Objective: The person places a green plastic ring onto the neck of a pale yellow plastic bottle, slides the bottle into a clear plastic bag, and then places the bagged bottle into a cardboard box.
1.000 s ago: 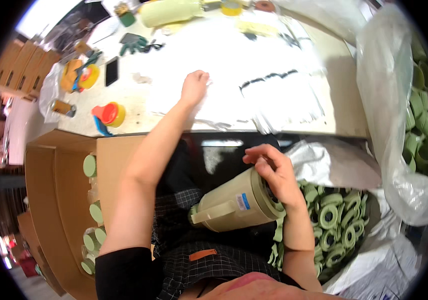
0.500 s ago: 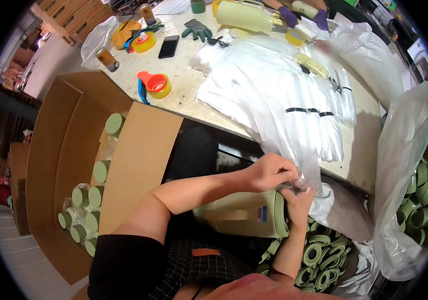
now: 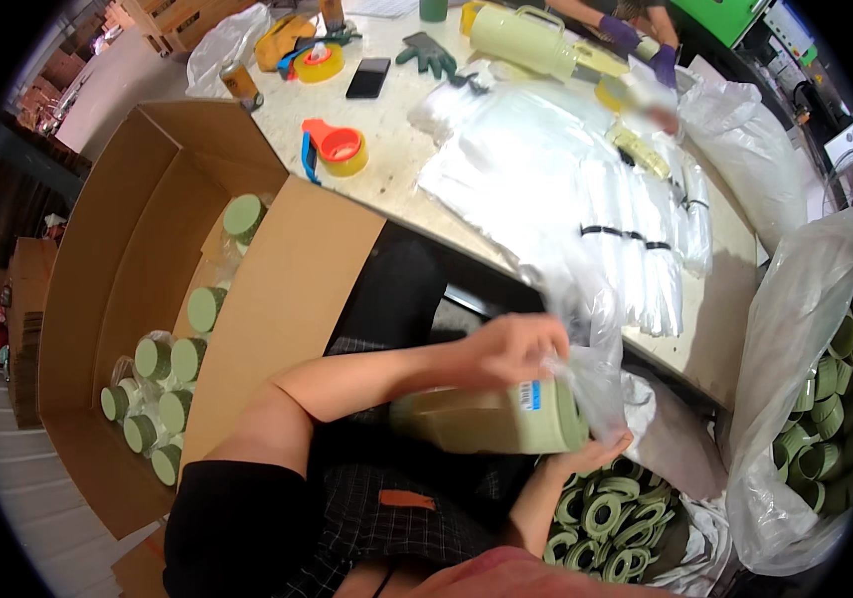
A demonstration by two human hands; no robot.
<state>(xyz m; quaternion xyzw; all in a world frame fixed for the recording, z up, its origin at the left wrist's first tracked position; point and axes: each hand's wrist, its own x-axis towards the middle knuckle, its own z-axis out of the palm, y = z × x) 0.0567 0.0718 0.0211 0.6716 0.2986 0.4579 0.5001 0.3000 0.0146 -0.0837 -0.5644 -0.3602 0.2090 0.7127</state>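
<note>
A pale green jug (image 3: 471, 427) with a darker green rim and a small blue-and-white label lies sideways across my lap. A clear plastic bag (image 3: 594, 324) hangs from the table edge to the jug's right end. My left hand (image 3: 514, 351), slightly blurred, is closed on the bag's edge just above the jug. Below the rim, my right hand (image 3: 591, 455) grips the bag's lower edge, its fingers partly behind the film. The bag's mouth is spread between both hands beside the jug's rim.
Flat plastic bags (image 3: 516, 149) cover the table's right part. A tape dispenser (image 3: 341, 149), phone (image 3: 368, 78) and glove (image 3: 426, 55) lie farther left. An open carton (image 3: 287, 259) holds green-topped items. Green rings (image 3: 606, 513) fill a container below. A co-worker's purple-gloved hands (image 3: 636, 40) are at the back.
My hands have moved apart: the right one down below the jug's rim, the left one slightly left. The bag's gathered edge has spread open, and the whole view has shifted a little.
</note>
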